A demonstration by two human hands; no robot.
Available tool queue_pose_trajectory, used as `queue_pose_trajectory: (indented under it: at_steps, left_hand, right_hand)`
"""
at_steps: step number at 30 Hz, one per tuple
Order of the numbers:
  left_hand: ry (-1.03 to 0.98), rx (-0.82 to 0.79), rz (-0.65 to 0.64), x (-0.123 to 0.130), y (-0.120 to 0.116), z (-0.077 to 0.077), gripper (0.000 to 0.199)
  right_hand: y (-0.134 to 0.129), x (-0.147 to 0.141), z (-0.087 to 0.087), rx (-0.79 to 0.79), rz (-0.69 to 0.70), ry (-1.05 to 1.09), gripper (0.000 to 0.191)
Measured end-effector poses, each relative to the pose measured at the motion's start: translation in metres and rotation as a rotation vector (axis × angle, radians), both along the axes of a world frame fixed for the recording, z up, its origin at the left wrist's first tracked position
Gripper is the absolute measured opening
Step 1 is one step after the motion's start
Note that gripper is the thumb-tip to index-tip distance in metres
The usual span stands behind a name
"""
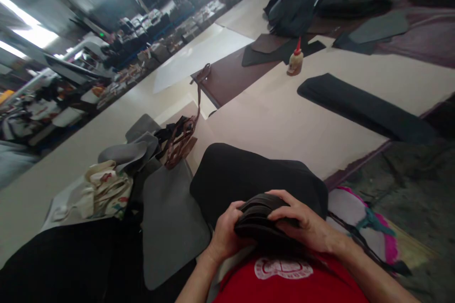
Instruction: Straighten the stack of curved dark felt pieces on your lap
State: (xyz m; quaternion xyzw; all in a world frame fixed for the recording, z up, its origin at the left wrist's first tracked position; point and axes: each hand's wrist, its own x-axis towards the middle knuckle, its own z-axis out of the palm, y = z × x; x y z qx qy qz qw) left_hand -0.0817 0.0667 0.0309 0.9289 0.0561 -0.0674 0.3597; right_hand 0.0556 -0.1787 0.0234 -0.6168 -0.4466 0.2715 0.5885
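Note:
A stack of dark curved pieces [261, 215] is held close in front of a red shirt. My left hand [227, 229] grips the stack's left side, and my right hand [302, 222] holds its right side with the fingers over the top edges. Directly beyond the stack, a large black rounded piece [245, 170] lies at the table's edge. To the left of my left hand lies a flat grey panel [170, 227].
A glue bottle with a red tip [295, 60] stands on the table [263, 118], near a long dark folded piece [362, 104]. Brown straps [183, 139], grey pieces and patterned cloth [106, 189] lie at the left. Dark bags and sheets lie farther back.

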Motion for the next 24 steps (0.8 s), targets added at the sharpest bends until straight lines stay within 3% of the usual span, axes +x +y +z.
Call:
queue_pose_trajectory:
  at_steps: [4, 12, 24]
  left_hand:
    - [0.000, -0.007, 0.000, 0.000, 0.000, -0.001, 0.049]
    - [-0.015, -0.024, -0.001, -0.002, 0.001, -0.004, 0.050]
    - [-0.054, -0.028, -0.013, -0.003, 0.002, -0.006, 0.053]
  right_hand:
    - [0.000, -0.004, -0.005, 0.017, -0.025, -0.054, 0.028]
    - [-0.003, 0.004, 0.009, -0.053, 0.060, 0.037, 0.017]
    - [-0.002, 0.004, 0.006, -0.017, 0.050, 0.059, 0.015]
